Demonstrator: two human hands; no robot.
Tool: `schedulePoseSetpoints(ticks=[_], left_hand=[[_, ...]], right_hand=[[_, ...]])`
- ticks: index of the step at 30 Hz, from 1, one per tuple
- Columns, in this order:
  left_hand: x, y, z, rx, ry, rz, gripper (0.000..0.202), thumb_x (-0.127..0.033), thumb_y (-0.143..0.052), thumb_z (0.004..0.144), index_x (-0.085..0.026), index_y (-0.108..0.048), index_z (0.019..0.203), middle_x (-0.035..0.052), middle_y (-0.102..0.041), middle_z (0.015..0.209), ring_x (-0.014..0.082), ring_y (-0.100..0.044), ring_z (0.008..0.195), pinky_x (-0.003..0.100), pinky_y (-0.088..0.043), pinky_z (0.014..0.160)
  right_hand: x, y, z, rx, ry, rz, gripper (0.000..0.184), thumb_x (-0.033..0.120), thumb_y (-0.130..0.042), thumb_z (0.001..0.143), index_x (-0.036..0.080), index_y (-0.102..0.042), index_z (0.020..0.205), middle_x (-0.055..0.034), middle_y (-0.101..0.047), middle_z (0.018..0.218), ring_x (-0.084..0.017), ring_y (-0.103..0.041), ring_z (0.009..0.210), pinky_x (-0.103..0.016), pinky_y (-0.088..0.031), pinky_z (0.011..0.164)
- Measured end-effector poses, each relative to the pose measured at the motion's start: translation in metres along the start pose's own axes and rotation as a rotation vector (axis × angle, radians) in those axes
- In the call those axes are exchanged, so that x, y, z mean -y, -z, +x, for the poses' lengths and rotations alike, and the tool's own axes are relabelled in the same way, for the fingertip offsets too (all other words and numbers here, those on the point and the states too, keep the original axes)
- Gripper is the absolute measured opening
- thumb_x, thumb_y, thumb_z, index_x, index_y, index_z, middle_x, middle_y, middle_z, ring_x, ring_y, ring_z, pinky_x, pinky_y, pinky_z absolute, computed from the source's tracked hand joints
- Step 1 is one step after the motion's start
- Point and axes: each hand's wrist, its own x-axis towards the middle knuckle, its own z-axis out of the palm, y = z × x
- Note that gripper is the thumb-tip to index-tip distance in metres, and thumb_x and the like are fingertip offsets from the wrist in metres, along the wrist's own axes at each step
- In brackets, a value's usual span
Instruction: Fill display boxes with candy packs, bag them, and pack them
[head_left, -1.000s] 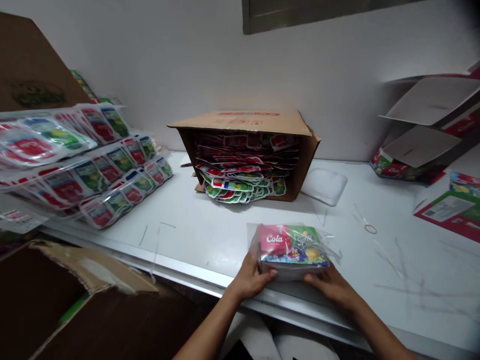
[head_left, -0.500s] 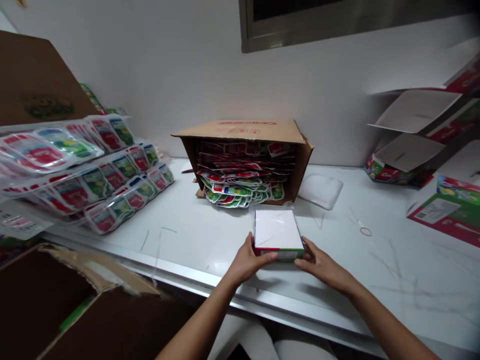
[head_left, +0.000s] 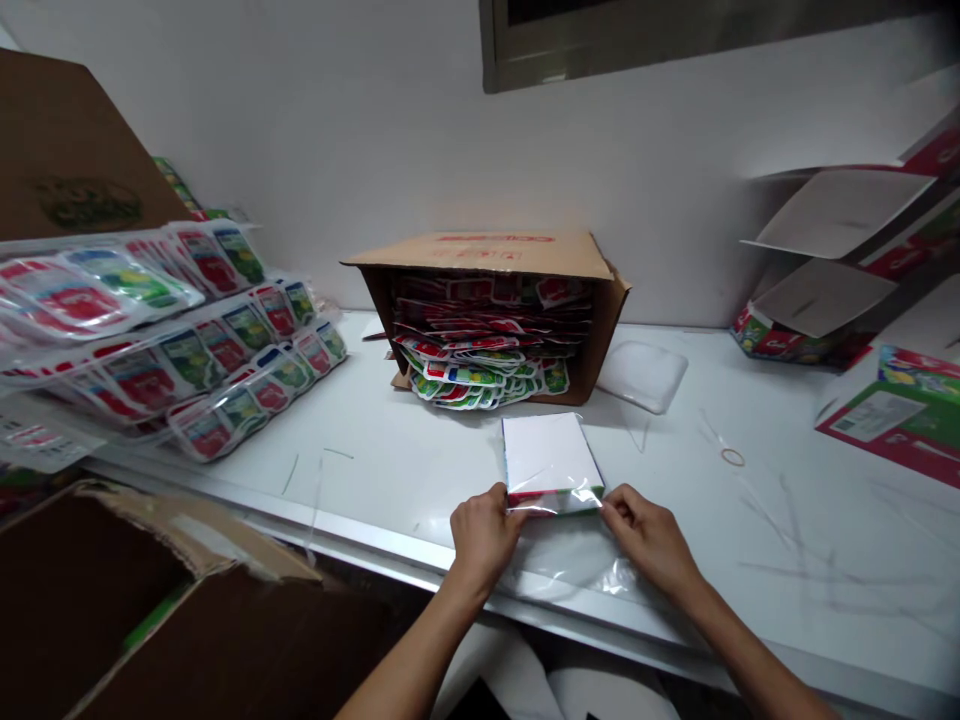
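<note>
Box (head_left: 550,452) lies white face up inside clear bag (head_left: 556,568) on worktop (head_left: 390,455), in front of the open carton (head_left: 495,252); left hand (head_left: 484,535) and right hand (head_left: 646,532) have fingers pinching the bag by the box's near corners. Box probably light, stiff-walled but dentable at the edges; bag limp, likely slippery: best take box by its sides, bag by its loose near end.

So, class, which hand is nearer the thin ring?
Right. The right hand is left of the ring, nearer the camera; the left hand is farther left, at the near-left corner of the white-topped box.
</note>
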Motion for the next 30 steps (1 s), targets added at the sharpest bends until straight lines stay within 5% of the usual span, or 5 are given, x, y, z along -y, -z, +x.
schedulePoseSetpoints(ticks=[6, 12, 21, 27, 30], left_hand=[[0.004, -0.008, 0.0, -0.156, -0.046, -0.337, 0.07, -0.048, -0.07, 0.073, -0.015, -0.05, 0.131, 0.0118, -0.068, 0.118, 0.0291, -0.062, 0.108, 0.034, -0.048, 0.087], [-0.002, -0.015, -0.004, -0.181, -0.125, -0.532, 0.036, -0.039, -0.053, 0.089, -0.02, -0.062, 0.118, 0.0053, -0.075, 0.095, 0.0223, -0.07, 0.083, 0.029, -0.049, 0.077], [0.004, -0.006, 0.003, 0.033, 0.01, -0.314, 0.07, -0.04, -0.061, 0.082, -0.017, -0.039, 0.144, 0.0112, -0.073, 0.099, 0.0283, -0.068, 0.092, 0.032, -0.045, 0.079], [0.041, -0.007, -0.029, 0.2, 0.253, -0.721, 0.03, -0.039, -0.064, 0.077, -0.013, -0.07, 0.09, 0.0009, -0.061, 0.054, 0.0155, -0.057, 0.05, 0.025, -0.039, 0.053], [0.049, -0.01, -0.044, 0.285, 0.316, -0.866, 0.032, -0.044, -0.065, 0.076, -0.013, -0.066, 0.068, -0.0013, -0.057, 0.047, 0.0092, -0.045, 0.037, 0.022, -0.034, 0.044]], right_hand=[[0.002, -0.006, 0.013, -0.033, -0.022, -0.107, 0.056, 0.053, -0.061, 0.077, 0.02, -0.053, 0.121, -0.0101, -0.066, 0.113, -0.023, -0.066, 0.087, -0.032, -0.05, 0.072], [0.016, -0.014, 0.011, -0.098, 0.111, -0.171, 0.033, 0.046, -0.045, 0.091, 0.02, -0.065, 0.091, -0.0067, -0.068, 0.08, -0.023, -0.064, 0.077, -0.032, -0.046, 0.071], [0.009, -0.005, 0.014, 0.102, -0.106, -0.37, 0.035, 0.042, -0.048, 0.088, 0.018, -0.054, 0.113, -0.0045, -0.069, 0.073, -0.025, -0.065, 0.067, -0.031, -0.039, 0.058], [-0.015, 0.018, -0.026, 0.46, -0.221, 0.058, 0.037, 0.045, -0.045, 0.085, 0.018, -0.055, 0.109, 0.0026, -0.06, 0.056, -0.019, -0.057, 0.054, -0.03, -0.038, 0.054], [-0.014, 0.034, -0.049, 0.399, -0.218, -0.076, 0.041, 0.053, -0.044, 0.085, 0.021, -0.058, 0.106, 0.0016, -0.059, 0.056, -0.021, -0.056, 0.053, -0.031, -0.037, 0.052]])
